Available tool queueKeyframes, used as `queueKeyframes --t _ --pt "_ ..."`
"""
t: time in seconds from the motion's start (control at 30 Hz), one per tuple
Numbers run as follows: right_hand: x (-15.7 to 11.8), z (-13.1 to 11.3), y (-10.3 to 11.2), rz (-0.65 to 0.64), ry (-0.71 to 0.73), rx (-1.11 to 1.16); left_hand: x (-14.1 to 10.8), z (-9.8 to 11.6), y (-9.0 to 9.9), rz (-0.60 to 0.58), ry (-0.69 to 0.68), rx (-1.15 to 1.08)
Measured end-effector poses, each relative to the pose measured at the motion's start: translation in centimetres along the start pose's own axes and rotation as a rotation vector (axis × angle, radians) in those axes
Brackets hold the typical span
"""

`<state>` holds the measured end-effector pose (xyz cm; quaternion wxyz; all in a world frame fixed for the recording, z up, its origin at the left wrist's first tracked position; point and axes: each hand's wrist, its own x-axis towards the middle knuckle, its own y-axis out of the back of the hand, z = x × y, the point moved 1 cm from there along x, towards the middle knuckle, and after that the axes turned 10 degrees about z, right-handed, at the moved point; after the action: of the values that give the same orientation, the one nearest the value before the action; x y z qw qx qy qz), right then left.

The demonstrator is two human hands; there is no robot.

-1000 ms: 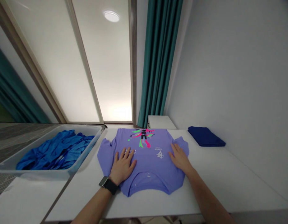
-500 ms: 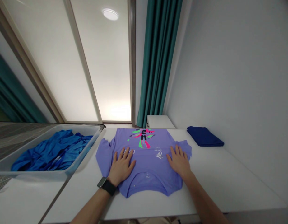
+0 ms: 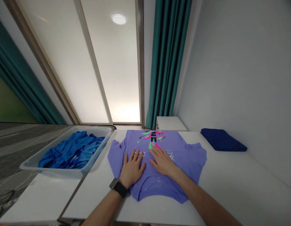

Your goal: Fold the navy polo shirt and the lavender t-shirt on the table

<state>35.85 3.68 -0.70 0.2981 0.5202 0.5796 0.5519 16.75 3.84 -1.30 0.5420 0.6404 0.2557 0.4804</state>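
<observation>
Your purple T-shirt (image 3: 149,172) lies spread out on the white tabletop (image 3: 230,179), straight in front of you. Its neckline (image 3: 157,188) faces you, and the body runs directly away from you towards the tabletop's far edge, so the axis from collar to hem points forward. Whether any of it hangs over that edge, you cannot tell. The sleeves reach out sideways, one (image 3: 114,158) to your left and one (image 3: 197,153) to your right. The colourful print (image 3: 153,138) sits towards the far end.

Your left hand (image 3: 132,169) rests palm down on the shirt's left half, fingers fanned and pointing away from you; a dark watch (image 3: 118,187) is on that wrist. Your right hand (image 3: 162,162) lies flat near the middle, just beside the left, fingers fairly close together, thumb apart, angled forward and leftward. Neither pinches the cloth.

To your left, a clear bin (image 3: 96,156) holds crumpled blue clothing (image 3: 72,152); to your far right lies a folded navy cloth (image 3: 222,140).
</observation>
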Motion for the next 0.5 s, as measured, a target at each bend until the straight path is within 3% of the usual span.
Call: queueKeyframes --t 0.2,0.37,0.5 --pt "-0.1 0.0 -1.3 -0.007 -0.007 0.006 0.5 -1.7 0.1 0.069 0.030 -0.079" --pt "-0.2 -0.1 -1.0 -0.002 -0.010 0.001 2.5 -6.9 1.5 0.218 0.132 -0.039" --pt "-0.1 -0.1 -1.0 -0.018 -0.021 0.003 3.8 -10.8 2.1 0.189 0.060 -0.016"
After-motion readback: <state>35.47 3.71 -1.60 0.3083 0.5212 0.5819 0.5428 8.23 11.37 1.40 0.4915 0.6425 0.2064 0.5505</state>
